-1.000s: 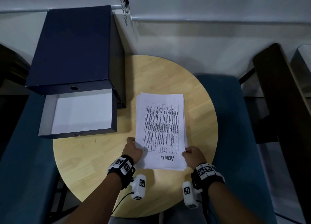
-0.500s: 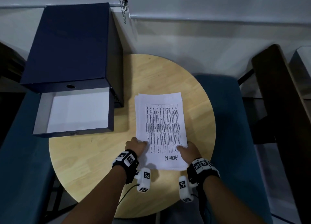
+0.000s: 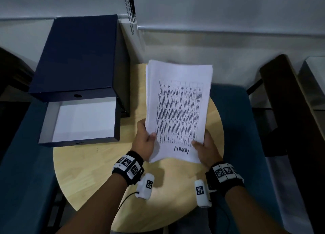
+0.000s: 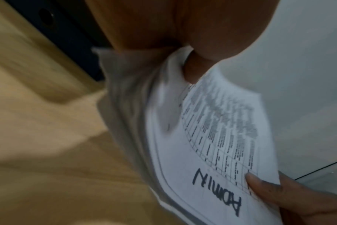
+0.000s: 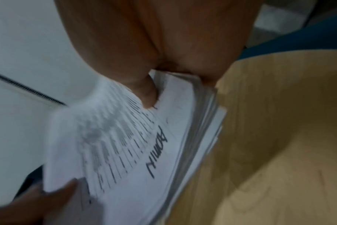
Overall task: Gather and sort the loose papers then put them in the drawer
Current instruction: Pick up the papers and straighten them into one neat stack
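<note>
A stack of white papers [image 3: 177, 109], its top sheet printed with a table and hand-lettered "ADMIN", is lifted off the round wooden table [image 3: 98, 172] and tilted up toward me. My left hand [image 3: 146, 141] grips its near left corner, thumb on top. My right hand [image 3: 204, 148] grips the near right corner the same way. The wrist views show the papers [image 4: 212, 152] [image 5: 129, 152] pinched between thumb and fingers. The open drawer [image 3: 80, 121] of the dark blue box [image 3: 79, 58] is pulled out at the left, white inside and holding nothing.
Blue upholstered seats [image 3: 235, 128] flank the table on both sides. A dark wooden frame [image 3: 288, 110] stands at the right. A white wall and a bead chain [image 3: 129, 10] lie behind the table.
The stack lay flat on the table with both hands at its near edge; now both hands have gripped it and raised it off the table, tilted upward.
</note>
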Motion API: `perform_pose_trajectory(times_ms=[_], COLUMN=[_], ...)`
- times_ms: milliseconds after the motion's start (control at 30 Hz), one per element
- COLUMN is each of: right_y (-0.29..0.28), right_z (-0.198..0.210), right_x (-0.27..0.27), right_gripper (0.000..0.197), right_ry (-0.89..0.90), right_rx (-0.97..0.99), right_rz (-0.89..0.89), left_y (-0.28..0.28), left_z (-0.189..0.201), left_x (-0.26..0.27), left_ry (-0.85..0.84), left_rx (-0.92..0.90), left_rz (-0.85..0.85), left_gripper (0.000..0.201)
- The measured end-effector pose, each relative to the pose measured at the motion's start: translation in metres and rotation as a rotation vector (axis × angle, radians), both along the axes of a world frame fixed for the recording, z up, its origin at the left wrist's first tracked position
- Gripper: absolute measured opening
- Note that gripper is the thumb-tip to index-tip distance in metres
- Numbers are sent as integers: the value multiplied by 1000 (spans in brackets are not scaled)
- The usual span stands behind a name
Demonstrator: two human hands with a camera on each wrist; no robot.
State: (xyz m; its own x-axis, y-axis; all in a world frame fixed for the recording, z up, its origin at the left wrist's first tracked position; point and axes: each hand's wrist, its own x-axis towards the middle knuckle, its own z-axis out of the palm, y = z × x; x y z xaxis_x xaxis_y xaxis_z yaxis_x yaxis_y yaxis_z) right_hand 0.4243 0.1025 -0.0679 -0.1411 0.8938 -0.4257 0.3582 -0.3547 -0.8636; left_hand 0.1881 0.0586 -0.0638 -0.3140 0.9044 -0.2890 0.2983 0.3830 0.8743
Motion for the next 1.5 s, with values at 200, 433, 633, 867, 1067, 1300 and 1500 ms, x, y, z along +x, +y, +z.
perform_pose_trajectory(times_ms=[200, 433, 633, 867, 1067, 1300, 1500], right_y=[9, -5, -9, 8, 15, 18, 6], right_z=[-2, 9, 16, 58, 73, 87, 85], right_x=[-5, -18, -17, -13, -14, -37, -33], right_gripper=[55, 41, 53, 80, 78, 42, 50], right_ry=[-119, -86, -108, 232, 310, 88, 85], right_rx=[75, 272, 249, 304, 240, 362, 343], right_rz=[-95, -101, -59, -217, -188, -129, -93], left_y=[3, -3, -11, -1, 15, 31, 9], left_z=[5, 14, 14, 67, 61, 69, 73], left_x=[-6, 0, -4, -12, -24, -4, -1], left_ry=[1, 121, 24, -187, -318, -154, -202], left_rx=[83, 175, 263, 493, 419, 322, 400], left_rz=[60, -21, 24, 87, 94, 56, 72], left_gripper=[43, 55, 75, 58, 69, 30, 57])
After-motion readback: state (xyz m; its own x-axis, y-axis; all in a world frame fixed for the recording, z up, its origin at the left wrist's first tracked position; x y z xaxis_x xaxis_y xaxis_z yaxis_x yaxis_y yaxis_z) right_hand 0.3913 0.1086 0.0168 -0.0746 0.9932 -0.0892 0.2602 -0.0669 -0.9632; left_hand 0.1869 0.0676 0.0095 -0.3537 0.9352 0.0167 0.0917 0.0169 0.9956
